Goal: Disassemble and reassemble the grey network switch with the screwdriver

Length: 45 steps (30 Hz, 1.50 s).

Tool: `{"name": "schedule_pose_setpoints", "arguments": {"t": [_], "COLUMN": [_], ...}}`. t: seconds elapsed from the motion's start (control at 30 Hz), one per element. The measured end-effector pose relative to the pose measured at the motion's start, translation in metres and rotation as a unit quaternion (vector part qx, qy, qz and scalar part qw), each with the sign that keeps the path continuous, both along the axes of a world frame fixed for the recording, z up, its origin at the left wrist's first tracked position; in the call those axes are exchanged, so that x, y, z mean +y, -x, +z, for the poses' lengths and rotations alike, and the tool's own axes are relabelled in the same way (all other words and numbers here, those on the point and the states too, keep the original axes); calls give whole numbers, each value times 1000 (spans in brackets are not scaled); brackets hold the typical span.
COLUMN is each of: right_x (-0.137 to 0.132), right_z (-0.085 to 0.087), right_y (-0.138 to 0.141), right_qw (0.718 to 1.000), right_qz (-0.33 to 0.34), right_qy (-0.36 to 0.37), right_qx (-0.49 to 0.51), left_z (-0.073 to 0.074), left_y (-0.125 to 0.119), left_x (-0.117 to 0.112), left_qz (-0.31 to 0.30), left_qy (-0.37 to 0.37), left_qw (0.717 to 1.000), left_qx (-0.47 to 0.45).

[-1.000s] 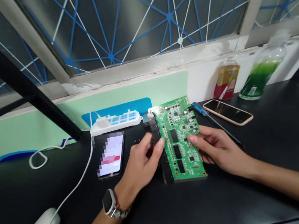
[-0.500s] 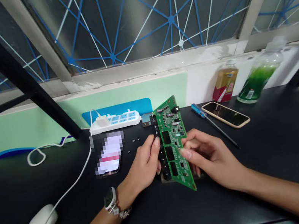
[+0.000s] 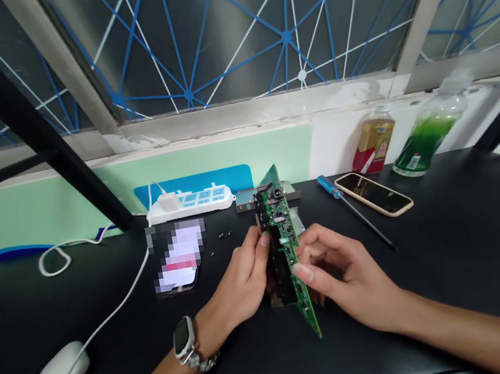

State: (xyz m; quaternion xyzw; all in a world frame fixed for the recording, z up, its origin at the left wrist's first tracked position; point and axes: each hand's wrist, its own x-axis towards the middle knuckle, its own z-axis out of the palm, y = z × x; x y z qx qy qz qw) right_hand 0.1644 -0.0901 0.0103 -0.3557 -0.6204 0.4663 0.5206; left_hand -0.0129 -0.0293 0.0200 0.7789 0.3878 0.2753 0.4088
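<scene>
A green circuit board [image 3: 286, 232] with a row of black ports along its left edge stands nearly on edge above the black table [image 3: 460, 253]. My left hand [image 3: 242, 282] grips the port side with thumb and fingers. My right hand [image 3: 343, 277] pinches the board's right side between thumb and curled fingers. A flat grey metal case part [image 3: 293, 192] lies on the table beneath and behind the board, mostly hidden by it. My left wrist wears a watch [image 3: 183, 340].
A lit phone [image 3: 180, 260] lies left of my hands beside several tiny screws [image 3: 224, 235]. A white power strip [image 3: 189, 203] with cable sits behind. A blue-handled screwdriver [image 3: 347, 202], a second phone [image 3: 373, 192] and two bottles [image 3: 420, 137] stand right. A white charger [image 3: 62, 371] lies at near left.
The board lay flat, face up; both hands have tilted its right side up until it stands almost on edge. The metal part under it now shows.
</scene>
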Motion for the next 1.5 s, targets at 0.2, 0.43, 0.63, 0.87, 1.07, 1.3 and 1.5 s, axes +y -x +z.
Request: {"name": "schedule_pose_setpoints", "arguments": {"t": [0.2, 0.43, 0.63, 0.87, 1.07, 1.3, 1.5], "right_x": [-2, -4, -3, -5, 14, 26, 22], "right_z": [3, 4, 3, 5, 1, -8, 3], "right_y": [0, 0, -3, -6, -24, -22, -23], "right_qw": [1000, 1000, 1000, 999, 996, 964, 935], "right_qz": [-4, -5, -2, -2, -82, 6, 30], "right_qy": [-2, 6, 11, 12, 48, 238, 297], "right_qx": [-13, -18, -28, -32, -1, 116, 191], "left_z": [-2, -4, -3, -3, -11, -12, -10], "left_y": [0, 0, -1, -3, 0, -2, -2], "left_x": [0, -2, -3, -3, 3, 9, 13], "left_qz": [0, 6, 5, 14, 38, -24, -15], "left_qy": [-35, -35, -24, 17, 141, 223, 300], "left_qw": [999, 999, 1000, 999, 977, 930, 902], "left_qx": [6, 2, -15, -38, -157, -292, -310]}}
